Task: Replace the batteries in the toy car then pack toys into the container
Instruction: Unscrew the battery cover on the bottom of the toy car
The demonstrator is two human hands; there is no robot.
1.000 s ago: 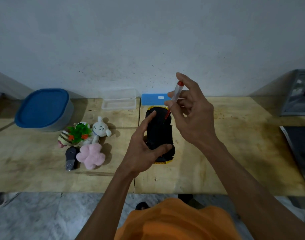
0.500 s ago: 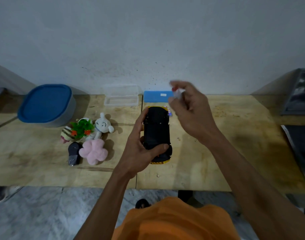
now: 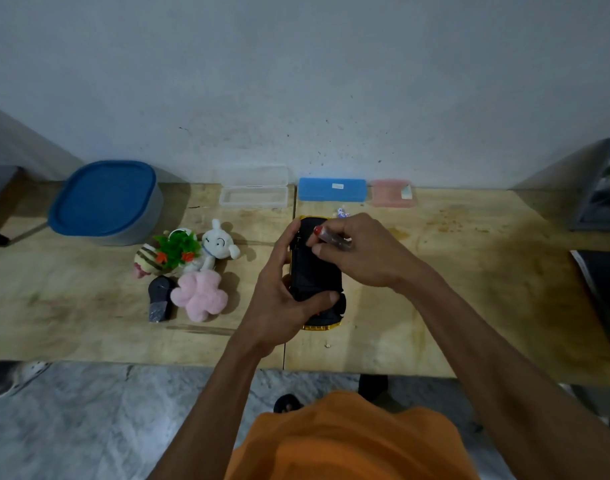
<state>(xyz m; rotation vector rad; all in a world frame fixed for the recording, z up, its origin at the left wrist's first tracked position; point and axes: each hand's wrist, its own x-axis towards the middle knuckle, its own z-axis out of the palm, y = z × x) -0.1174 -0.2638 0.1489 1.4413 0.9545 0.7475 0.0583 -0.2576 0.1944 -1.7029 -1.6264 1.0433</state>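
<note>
Toy car point(image 3: 315, 271) lies upside down on the wooden table point(image 3: 469, 289), its black underside facing us and a strip of yellow body showing at the near end; our left hand point(image 3: 279, 299) grips it from the left, fingers along the far side and thumb curled over the near part of the chassis. Our right hand point(image 3: 362, 251) pinches a small screwdriver point(image 3: 331, 235) with a clear handle and red cap, held nearly flat just above the car's far half. Beyond the car, loose batteries point(image 3: 343, 213) lie near a blue case point(image 3: 333, 189), with a pink case point(image 3: 391, 192) beside it and an open clear box point(image 3: 253, 188) to the left. Further left sits the container point(image 3: 106, 202) under its blue lid, and in front of it a cluster of toys: a white plush point(image 3: 220, 245), a pink plush point(image 3: 199, 296), a striped plush point(image 3: 146, 259), a green plastic plant point(image 3: 175, 249) and a small dark toy point(image 3: 159, 299)
</note>
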